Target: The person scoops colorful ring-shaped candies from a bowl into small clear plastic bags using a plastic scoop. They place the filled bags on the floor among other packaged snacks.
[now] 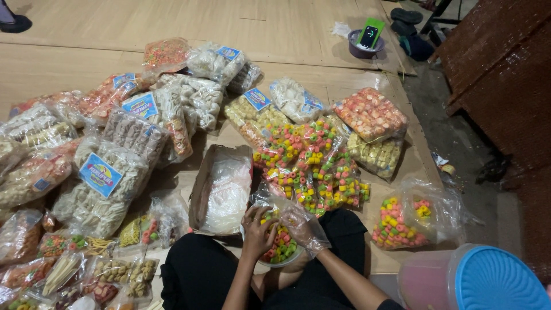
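While you are sitting on the plywood floor (86, 57) with packed snack bags spreading far and left of you, your hands are working over a small bowl (279, 261) in your lap. Largest in view, the heap of sealed cracker bags (109, 183) is lying to your left, and the pile of bags of colourful ring snacks (310, 161) is lying just beyond the bowl, its long axis running near to far. A cardboard box (221, 189) lined with clear plastic is sitting just left of that pile. At near right, a blue-lidded plastic container (493, 281) is standing beside a half-filled open bag of rings (402, 224).

Your right hand (303, 227), gloved in thin clear plastic, is curling down over the loose ring snacks (281, 244) in the bowl; whether it is pinching any, you cannot tell. Your left hand (257, 229), bare, is resting fingers-down on the bowl's left rim, partly closed. Both hands are touching the bowl, and the snacks are lying directly between them, so neither is nearer.
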